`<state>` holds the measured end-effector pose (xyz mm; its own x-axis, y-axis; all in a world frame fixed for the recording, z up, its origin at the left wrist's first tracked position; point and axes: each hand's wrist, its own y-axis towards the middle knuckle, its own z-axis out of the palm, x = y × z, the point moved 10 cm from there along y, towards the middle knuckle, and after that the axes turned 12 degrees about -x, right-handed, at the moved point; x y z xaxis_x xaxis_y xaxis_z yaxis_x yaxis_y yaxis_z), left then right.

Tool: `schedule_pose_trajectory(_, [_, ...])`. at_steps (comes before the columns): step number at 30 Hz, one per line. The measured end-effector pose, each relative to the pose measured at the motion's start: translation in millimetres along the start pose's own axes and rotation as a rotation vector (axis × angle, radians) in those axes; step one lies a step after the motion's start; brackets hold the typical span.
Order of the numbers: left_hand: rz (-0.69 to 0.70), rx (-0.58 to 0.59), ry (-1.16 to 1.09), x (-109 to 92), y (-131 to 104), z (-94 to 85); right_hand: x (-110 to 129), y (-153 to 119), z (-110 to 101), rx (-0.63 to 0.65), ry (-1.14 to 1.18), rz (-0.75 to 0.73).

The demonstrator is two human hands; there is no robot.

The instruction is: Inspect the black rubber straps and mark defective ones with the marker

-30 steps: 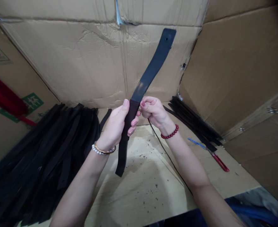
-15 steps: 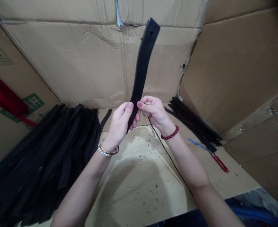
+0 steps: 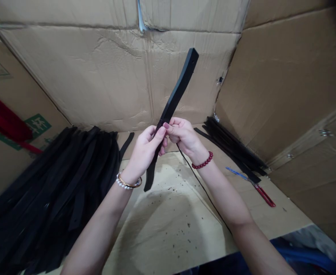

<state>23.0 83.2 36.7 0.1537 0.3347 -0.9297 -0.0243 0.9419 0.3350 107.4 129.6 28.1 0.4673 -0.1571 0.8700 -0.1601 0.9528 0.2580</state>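
A long black strip [image 3: 179, 89] with a small hole near its upper end stands tilted between my hands, its lower end hanging below them. Around its middle, my left hand [image 3: 149, 147] is closed, thumb on top. My right hand [image 3: 183, 137] pinches at the same spot, its thumb touching the strip. A thin black cord [image 3: 198, 177] runs down from my right hand past the right forearm. What the right fingertips grip exactly is partly hidden; the cord leads out of them.
A big pile of black strips [image 3: 61, 191] lies on the left. At the right are more black strips [image 3: 233, 151] and a tool with red handles [image 3: 265, 194]. Cardboard walls [image 3: 99, 76] enclose the table [image 3: 162, 229], which has dark crumbs on it.
The strip has turned and tilted further right, its upper end now lower. Its lower end has come into view below my left hand. Both hands still hold on.
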Motion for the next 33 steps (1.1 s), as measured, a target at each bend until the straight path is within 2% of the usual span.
schedule_pose_trajectory(2, [0.005, -0.014, -0.047, -1.1, 0.7, -2.3, 5.8, 0.3, -1.4, -0.011, 0.015, -0.042])
schedule_pose_trajectory(4, [-0.055, 0.028, -0.118, 0.4, -0.8, -1.3, 8.6, -1.6, 3.3, 0.039, 0.026, -0.051])
schedule_pose_trajectory(8, [-0.311, 0.239, -0.215, 9.8, -13.3, 12.2, 1.4, -9.6, 19.4, 0.212, 0.010, 0.041])
schedule_pose_trajectory(11, [-0.415, 0.337, -0.216, 14.5, -21.5, 21.2, -0.3, -12.9, 23.7, 0.253, 0.007, 0.065])
schedule_pose_trajectory(13, [-0.345, 0.288, -0.171, 13.0, -17.2, 20.1, 2.3, -11.3, 20.3, 0.201, 0.009, 0.043])
schedule_pose_trajectory(17, [-0.087, 0.062, -0.035, 2.7, -4.4, 6.3, 7.8, -6.7, 6.6, 0.017, 0.007, -0.012])
schedule_pose_trajectory(19, [-0.046, -0.001, -0.029, 1.5, -2.6, 1.5, 10.1, -6.2, 3.9, -0.019, 0.012, -0.042])
schedule_pose_trajectory(23, [-0.175, 0.042, -0.149, 10.4, -5.2, 3.4, 9.5, -6.6, 7.1, 0.034, 0.001, -0.058])
schedule_pose_trajectory(27, [-0.297, 0.131, -0.195, 12.8, -12.1, 11.0, -2.8, -11.5, 20.7, 0.201, -0.012, 0.051])
schedule_pose_trajectory(29, [-0.347, 0.146, -0.206, 13.4, -15.1, 14.0, -5.3, -13.7, 25.6, 0.245, 0.006, 0.075])
schedule_pose_trajectory(33, [-0.366, 0.104, -0.254, 13.1, -14.9, 13.5, -3.5, -12.0, 24.1, 0.161, 0.038, 0.048])
